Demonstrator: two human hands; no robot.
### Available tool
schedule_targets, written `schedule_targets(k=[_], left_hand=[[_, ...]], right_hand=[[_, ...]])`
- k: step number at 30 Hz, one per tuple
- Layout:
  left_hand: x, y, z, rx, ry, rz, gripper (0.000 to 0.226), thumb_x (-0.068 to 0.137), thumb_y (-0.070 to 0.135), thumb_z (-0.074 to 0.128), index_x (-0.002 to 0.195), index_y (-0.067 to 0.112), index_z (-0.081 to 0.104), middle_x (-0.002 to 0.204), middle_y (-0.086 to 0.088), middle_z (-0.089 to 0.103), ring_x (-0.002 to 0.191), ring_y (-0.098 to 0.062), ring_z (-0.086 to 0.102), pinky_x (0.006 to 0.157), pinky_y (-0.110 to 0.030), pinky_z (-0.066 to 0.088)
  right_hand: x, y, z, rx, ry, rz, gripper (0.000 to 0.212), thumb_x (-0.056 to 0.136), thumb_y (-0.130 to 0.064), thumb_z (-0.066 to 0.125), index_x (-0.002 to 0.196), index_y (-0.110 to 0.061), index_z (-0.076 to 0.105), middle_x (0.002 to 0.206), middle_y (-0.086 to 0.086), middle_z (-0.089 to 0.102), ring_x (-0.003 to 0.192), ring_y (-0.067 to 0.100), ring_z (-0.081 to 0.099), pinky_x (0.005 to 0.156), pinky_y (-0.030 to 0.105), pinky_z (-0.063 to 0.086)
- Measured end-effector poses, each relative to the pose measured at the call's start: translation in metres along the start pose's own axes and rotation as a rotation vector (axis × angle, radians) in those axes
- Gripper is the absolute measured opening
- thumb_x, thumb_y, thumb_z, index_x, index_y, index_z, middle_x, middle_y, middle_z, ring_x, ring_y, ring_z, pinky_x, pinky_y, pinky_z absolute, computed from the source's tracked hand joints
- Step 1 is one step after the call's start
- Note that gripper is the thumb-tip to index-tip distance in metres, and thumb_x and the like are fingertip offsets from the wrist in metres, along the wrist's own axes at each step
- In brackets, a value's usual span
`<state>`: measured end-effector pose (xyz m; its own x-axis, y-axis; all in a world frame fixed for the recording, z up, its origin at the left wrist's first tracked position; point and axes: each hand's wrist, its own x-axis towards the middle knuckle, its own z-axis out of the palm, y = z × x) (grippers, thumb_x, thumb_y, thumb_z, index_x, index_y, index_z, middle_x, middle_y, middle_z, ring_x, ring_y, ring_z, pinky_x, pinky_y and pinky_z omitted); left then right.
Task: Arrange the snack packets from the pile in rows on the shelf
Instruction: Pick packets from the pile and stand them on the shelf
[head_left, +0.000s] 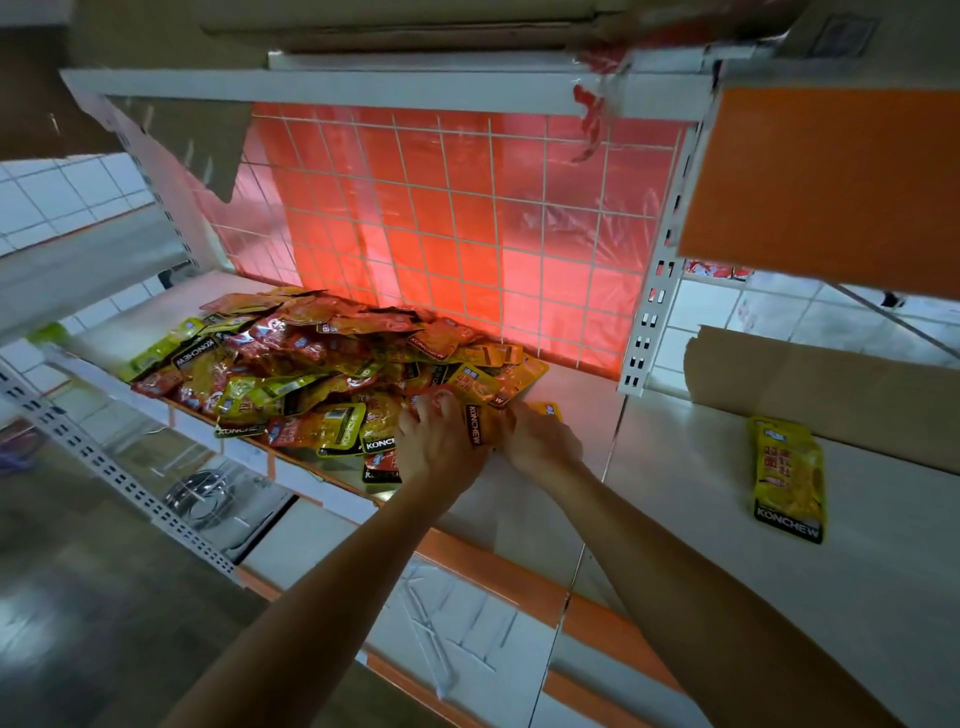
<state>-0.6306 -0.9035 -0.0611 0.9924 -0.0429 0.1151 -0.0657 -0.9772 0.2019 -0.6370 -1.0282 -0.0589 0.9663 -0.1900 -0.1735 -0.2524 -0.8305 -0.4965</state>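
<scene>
Hardly begun: the pile (311, 364) covers the shelf's (519, 499) left part, no rows formed. The left hand (436, 447) and right hand (540, 441), close together, seemingly grip a packet (480, 423) at the pile's right edge.

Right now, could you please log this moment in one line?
hands: left hand and right hand grip packet | where: pile, right edge | rows: none yet | apart: lone yellow packet on shelf
</scene>
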Motion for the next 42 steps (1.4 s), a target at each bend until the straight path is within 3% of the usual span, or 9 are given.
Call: schedule_targets(k=[4,10,17,21,25,28,33,38,42], left_hand=[[0.000,0.000,-0.002,-0.048,-0.045,0.049,0.059,0.082,0.037,0.064,0.128,0.013,0.036,0.131,-0.015,0.040,0.117,-0.038,0.045,0.099,-0.044,0.038],[-0.003,0.004,-0.008,-0.214,-0.021,0.060,0.049,0.084,0.017,0.055,0.129,0.008,0.039,0.127,-0.017,0.049,0.115,-0.036,0.050,0.096,-0.044,0.041],[-0.011,0.024,-0.007,-0.338,0.155,0.100,0.049,0.090,0.003,0.044,0.139,0.008,0.039,0.125,-0.018,0.059,0.106,-0.038,0.059,0.075,-0.042,0.047],[-0.014,0.037,-0.009,-0.470,0.210,0.219,0.042,0.091,0.003,0.045,0.134,0.007,0.048,0.105,-0.020,0.064,0.086,-0.040,0.062,0.060,-0.036,0.040],[-0.019,0.053,-0.004,-0.615,0.129,0.188,0.044,0.095,0.005,0.042,0.138,0.011,0.045,0.085,-0.021,0.065,0.074,-0.038,0.061,0.058,-0.033,0.037],[-0.022,0.066,0.004,-0.730,0.023,0.100,0.041,0.098,0.010,0.041,0.139,0.010,0.043,0.096,-0.019,0.066,0.085,-0.037,0.063,0.065,-0.034,0.043],[-0.031,0.089,0.014,-0.876,-0.117,-0.055,0.037,0.098,0.019,0.043,0.134,0.012,0.050,0.121,-0.011,0.061,0.106,-0.028,0.058,0.080,-0.031,0.043],[-0.034,0.106,0.017,-1.021,-0.177,-0.148,0.033,0.092,0.033,0.058,0.122,0.019,0.059,0.109,-0.001,0.067,0.090,-0.017,0.061,0.073,-0.028,0.048],[-0.037,0.117,0.018,-1.143,-0.232,-0.157,0.037,0.080,0.040,0.074,0.113,0.028,0.063,0.098,0.004,0.070,0.087,-0.014,0.067,0.078,-0.034,0.057]], right_hand=[[-0.007,0.000,-0.001,-0.031,0.062,0.037,0.038,0.097,-0.046,0.033,0.125,-0.028,0.052,0.125,0.013,0.046,0.115,0.037,0.048,0.089,0.039,0.042],[-0.011,0.007,-0.009,-0.285,0.125,-0.083,0.029,0.091,-0.025,0.052,0.116,-0.012,0.058,0.124,0.009,0.042,0.117,0.032,0.037,0.087,0.040,0.039],[-0.021,0.026,-0.024,-0.202,-0.039,-0.143,0.036,0.092,-0.031,0.053,0.126,-0.039,0.056,0.125,0.005,0.043,0.121,0.031,0.034,0.091,0.040,0.035],[-0.032,0.036,-0.028,-0.160,0.017,-0.089,0.026,0.090,-0.040,0.053,0.107,-0.026,0.067,0.122,0.007,0.046,0.119,0.033,0.038,0.091,0.038,0.040],[-0.048,0.051,-0.031,-0.127,0.145,0.013,0.041,0.086,-0.027,0.059,0.126,-0.017,0.051,0.132,0.009,0.042,0.124,0.030,0.037,0.098,0.039,0.038],[-0.054,0.061,-0.035,-0.179,0.181,0.194,0.056,0.083,-0.032,0.063,0.131,-0.015,0.040,0.133,0.010,0.042,0.124,0.030,0.036,0.096,0.040,0.036],[-0.060,0.077,-0.041,-0.131,0.127,0.289,0.058,0.080,-0.036,0.072,0.123,-0.009,0.044,0.125,0.014,0.049,0.117,0.030,0.045,0.091,0.037,0.042],[-0.065,0.093,-0.047,0.143,0.198,0.286,0.023,0.088,-0.030,0.057,0.102,-0.011,0.056,0.105,0.009,0.056,0.090,0.026,0.059,0.070,0.033,0.046],[-0.081,0.109,-0.064,0.379,0.338,0.284,0.016,0.090,-0.020,0.050,0.103,-0.016,0.057,0.092,0.000,0.060,0.089,0.021,0.057,0.071,0.030,0.043]])
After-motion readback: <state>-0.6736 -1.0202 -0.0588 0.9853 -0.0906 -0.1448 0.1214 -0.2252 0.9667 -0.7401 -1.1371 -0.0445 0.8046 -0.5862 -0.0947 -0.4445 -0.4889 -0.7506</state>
